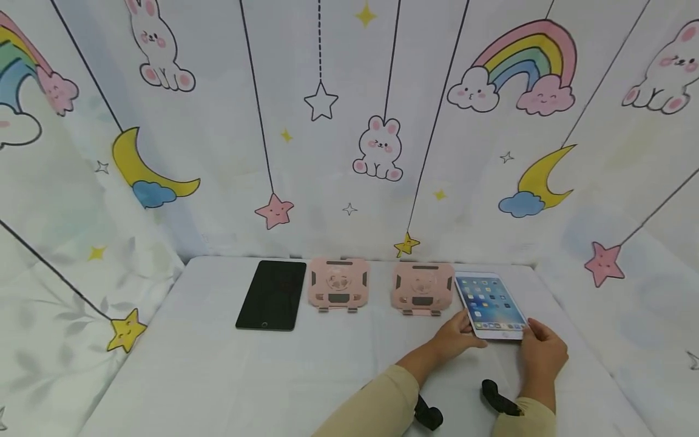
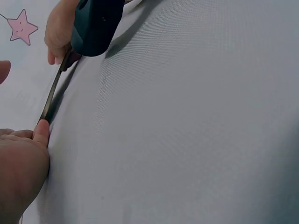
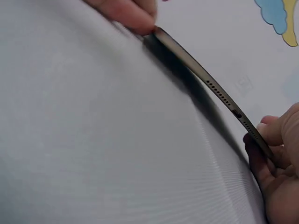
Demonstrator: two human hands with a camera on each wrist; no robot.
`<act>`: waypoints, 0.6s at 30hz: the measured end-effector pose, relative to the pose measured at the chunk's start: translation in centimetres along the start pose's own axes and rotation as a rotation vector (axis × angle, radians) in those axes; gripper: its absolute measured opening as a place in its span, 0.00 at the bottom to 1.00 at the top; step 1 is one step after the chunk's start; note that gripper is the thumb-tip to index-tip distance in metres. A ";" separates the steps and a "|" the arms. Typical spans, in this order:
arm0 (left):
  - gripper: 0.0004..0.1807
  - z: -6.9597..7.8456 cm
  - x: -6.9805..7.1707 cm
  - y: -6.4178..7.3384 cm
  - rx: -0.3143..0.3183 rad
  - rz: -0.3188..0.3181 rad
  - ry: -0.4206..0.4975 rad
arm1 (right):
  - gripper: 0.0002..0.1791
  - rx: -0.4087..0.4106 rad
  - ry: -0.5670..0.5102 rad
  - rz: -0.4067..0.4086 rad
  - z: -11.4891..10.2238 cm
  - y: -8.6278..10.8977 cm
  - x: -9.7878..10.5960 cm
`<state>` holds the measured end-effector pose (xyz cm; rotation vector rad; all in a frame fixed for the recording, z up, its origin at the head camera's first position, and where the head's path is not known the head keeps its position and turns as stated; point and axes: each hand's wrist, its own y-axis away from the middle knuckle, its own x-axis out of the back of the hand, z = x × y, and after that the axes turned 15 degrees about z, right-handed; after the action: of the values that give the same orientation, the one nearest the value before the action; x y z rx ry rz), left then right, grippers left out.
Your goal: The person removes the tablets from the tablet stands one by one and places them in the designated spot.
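A white tablet with its screen lit and app icons showing is at the right of the table. My left hand holds its near left corner, fingers along the side and thumb by the bottom edge. At the near right corner, my right hand pinches the tablet between thumb and fingers. The right wrist view shows the tablet's thin edge with speaker holes and a port, tilted up with a dark shadow under it. Beside the tablet lies a pink case with a round pattern in its middle.
A second pink case lies left of the first, near the table's back edge. Further left is a tablet with a dark screen. Behind the white table hangs a patterned cloth. Black straps show at both wrists.
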<state>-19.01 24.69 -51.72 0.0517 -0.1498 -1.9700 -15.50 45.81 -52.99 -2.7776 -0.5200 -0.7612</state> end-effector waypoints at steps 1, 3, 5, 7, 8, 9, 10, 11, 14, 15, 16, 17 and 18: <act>0.45 0.1 -0.1 0.0 0.011 -0.015 -0.033 | 0.22 0.008 0.012 -0.002 -0.1 0.0 0.0; 0.44 0.2 -0.1 0.0 0.034 -0.050 -0.101 | 0.23 0.022 0.042 -0.011 -0.1 0.1 0.1; 0.43 0.3 -0.2 0.0 0.050 -0.085 -0.176 | 0.24 0.027 0.068 -0.020 -0.1 0.2 0.2; 0.43 0.4 -0.2 0.0 0.048 -0.114 -0.220 | 0.24 0.037 0.091 -0.021 0.0 0.2 0.2; 0.43 0.4 -0.2 0.1 0.047 -0.122 -0.232 | 0.23 0.047 0.095 -0.015 0.1 0.3 0.2; 0.43 0.4 -0.2 0.1 0.044 -0.125 -0.243 | 0.23 0.057 0.098 -0.007 0.1 0.3 0.2; 0.43 0.4 -0.3 0.1 0.040 -0.129 -0.246 | 0.23 0.062 0.099 0.001 0.1 0.3 0.2; 0.43 0.4 -0.3 0.1 0.034 -0.130 -0.248 | 0.23 0.067 0.101 0.010 0.1 0.3 0.2; 0.43 0.5 -0.3 0.2 0.014 -0.114 -0.244 | 0.23 0.068 0.095 0.040 -0.1 0.4 0.2; 0.43 0.6 -0.3 0.2 0.009 -0.104 -0.241 | 0.23 0.062 0.088 0.046 -0.2 0.5 0.1; 0.42 0.7 -0.2 0.3 0.003 -0.091 -0.237 | 0.24 0.053 0.076 0.051 -0.4 0.5 0.1; 0.41 0.8 -0.1 0.3 -0.007 -0.075 -0.246 | 0.25 0.046 0.063 0.060 -0.7 0.6 0.0; 0.40 1.0 0.1 0.4 -0.021 -0.063 -0.258 | 0.26 0.043 0.050 0.071 -1.0 0.7 0.0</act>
<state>-18.73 24.55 -50.68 -0.2147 -0.2986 -2.0353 -15.69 44.92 -52.25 -2.7147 -0.4216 -0.7915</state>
